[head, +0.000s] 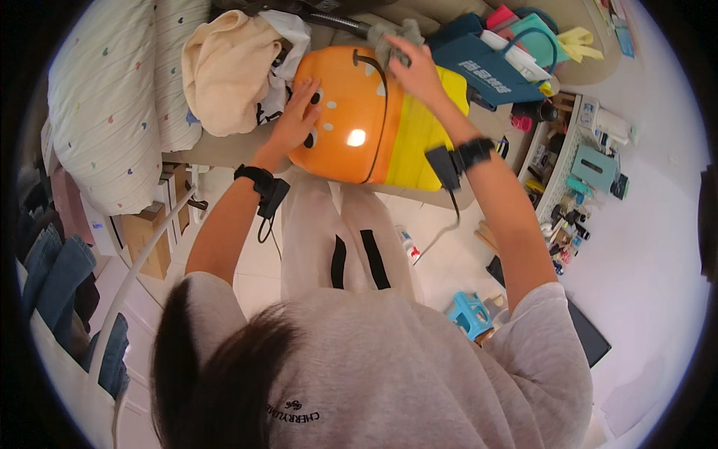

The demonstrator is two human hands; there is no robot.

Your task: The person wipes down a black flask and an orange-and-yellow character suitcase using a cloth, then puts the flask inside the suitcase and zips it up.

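Note:
A child's hard-shell suitcase lies before me on a beige sofa. One part is orange with cartoon eyes, pale spots and a dark mouth line; the other is yellow. My left hand rests flat on its orange left end, beside the eyes, fingers slightly spread. At the far edge, my right hand holds a crumpled grey cloth against the shell near the mouth line. Part of the cloth is hidden under the fingers. Each wrist wears a black strap with a small cabled box.
Left of the suitcase sit a cream cloth bundle and patterned bedding. A dark blue paper bag with packages stands at the far right. Beyond my right arm is a loaded shelf. A blue plastic stool is on the floor.

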